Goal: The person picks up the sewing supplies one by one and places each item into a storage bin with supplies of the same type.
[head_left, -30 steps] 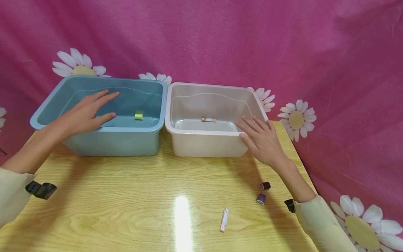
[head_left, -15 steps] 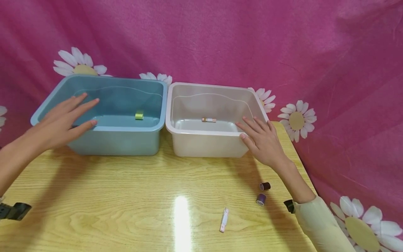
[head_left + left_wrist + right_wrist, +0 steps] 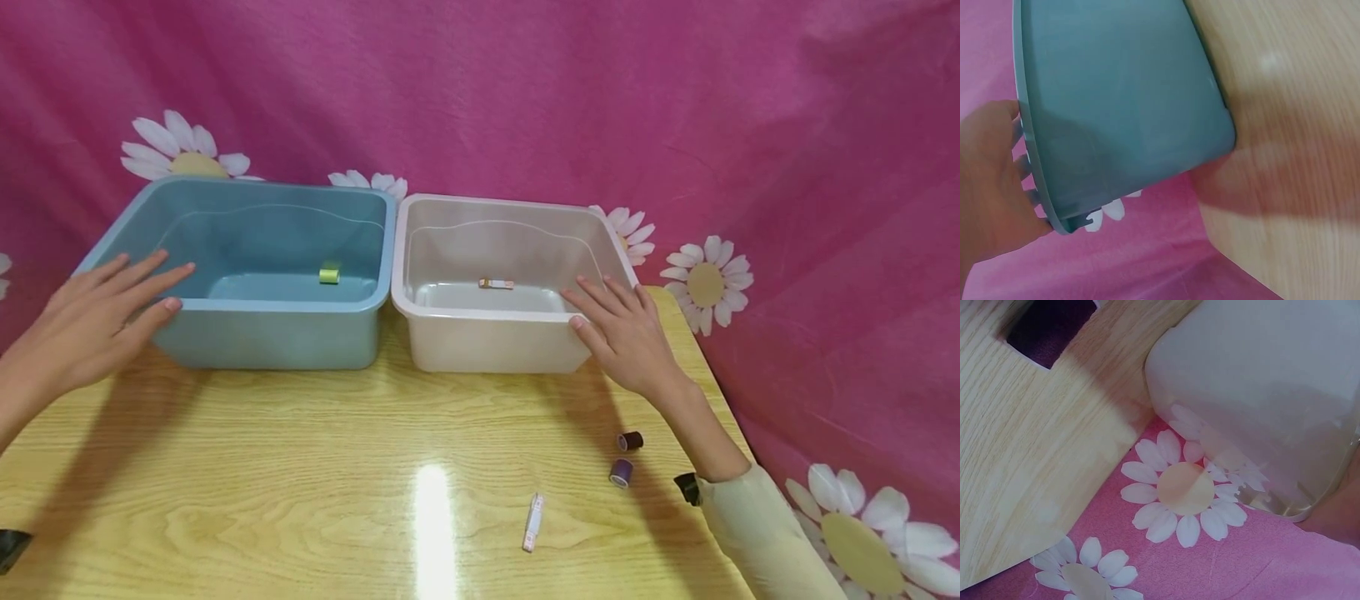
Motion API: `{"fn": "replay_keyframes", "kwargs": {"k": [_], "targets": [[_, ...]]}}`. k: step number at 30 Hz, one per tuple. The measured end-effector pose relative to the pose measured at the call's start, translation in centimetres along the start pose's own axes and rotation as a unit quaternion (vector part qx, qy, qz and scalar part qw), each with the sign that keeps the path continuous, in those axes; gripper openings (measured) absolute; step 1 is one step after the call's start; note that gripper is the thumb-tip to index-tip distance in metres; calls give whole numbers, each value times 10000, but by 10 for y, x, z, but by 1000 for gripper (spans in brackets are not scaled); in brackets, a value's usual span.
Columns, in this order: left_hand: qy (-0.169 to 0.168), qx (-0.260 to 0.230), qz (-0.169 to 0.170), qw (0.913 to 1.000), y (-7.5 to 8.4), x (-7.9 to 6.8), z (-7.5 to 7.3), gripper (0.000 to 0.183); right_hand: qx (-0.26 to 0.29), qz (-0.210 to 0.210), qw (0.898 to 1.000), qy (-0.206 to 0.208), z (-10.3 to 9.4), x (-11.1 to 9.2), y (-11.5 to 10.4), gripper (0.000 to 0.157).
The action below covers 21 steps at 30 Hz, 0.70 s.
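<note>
My left hand (image 3: 101,321), fingers spread and straight, lies over the front left corner of the blue bin (image 3: 277,337). In the left wrist view its fingertips show right at the bin's rim (image 3: 1034,150). My right hand (image 3: 622,337) rests with straight fingers on the front right rim of the beige bin (image 3: 495,343). Inside the blue bin lies a lime-green thread spool (image 3: 329,276). A small folded strip, like a tape measure (image 3: 497,284), lies in the beige bin. Neither hand holds anything.
A dark thread spool (image 3: 631,441) and a purple thread spool (image 3: 621,472) lie on the wooden table (image 3: 300,467) near the right forearm. Closer to the front is a folded white-and-pink strip (image 3: 533,522). A pink flowered cloth (image 3: 480,92) hangs behind.
My left hand has drawn back leftward from over the blue bin's interior to its front left corner. The right hand, bins and small items have stayed in place.
</note>
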State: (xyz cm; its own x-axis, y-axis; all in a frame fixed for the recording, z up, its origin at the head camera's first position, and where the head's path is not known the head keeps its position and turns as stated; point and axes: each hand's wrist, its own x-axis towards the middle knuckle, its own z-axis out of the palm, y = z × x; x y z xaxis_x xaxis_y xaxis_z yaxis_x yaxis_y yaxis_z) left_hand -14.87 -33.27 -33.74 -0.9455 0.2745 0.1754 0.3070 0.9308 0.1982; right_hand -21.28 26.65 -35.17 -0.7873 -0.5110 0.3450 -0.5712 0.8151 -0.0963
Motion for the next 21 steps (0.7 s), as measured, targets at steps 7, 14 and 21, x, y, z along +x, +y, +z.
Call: {"fn": "replay_keyframes", "kwargs": {"k": [7,14,21], "targets": [[62,-47,-175,9998,-1,-5,4,51,-5,25,10000,-83,-2,2,-1,47],[305,-177,-253,9991,0,-7,10,52,100,68,9997,-230,-7,2,0,48],[646,-287,-299,9971,1,-9,13,51,628,98,9980,-2,-9,1,0,47]]}}
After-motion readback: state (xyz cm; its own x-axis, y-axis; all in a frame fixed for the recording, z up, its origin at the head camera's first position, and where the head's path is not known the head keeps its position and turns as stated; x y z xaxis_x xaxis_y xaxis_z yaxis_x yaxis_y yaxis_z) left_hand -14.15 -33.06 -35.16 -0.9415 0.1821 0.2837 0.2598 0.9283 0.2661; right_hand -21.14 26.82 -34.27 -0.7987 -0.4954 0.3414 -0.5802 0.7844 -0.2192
